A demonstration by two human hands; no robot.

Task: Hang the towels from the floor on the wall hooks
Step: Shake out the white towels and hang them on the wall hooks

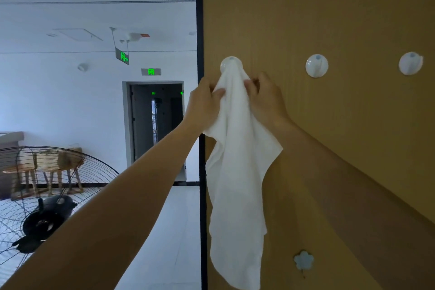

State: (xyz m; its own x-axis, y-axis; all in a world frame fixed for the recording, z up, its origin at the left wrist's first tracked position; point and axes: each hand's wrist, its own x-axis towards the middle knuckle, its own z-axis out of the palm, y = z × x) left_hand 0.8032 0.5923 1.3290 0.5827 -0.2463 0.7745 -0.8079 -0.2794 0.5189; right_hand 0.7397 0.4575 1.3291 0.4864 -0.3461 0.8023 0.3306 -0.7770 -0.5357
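Just above your left hand (203, 101) and right hand (266, 99), leftmost hook (229, 61) carries towel (235, 172), long axis straight down; both hands pinch its neck, equally near.

A tan wooden panel (341, 7) stands behind the grip. Left of it, a white wall (58, 101) holds a dark doorway (155, 122) under a green exit sign (151, 71). Lower left stands a black fan (47, 216).
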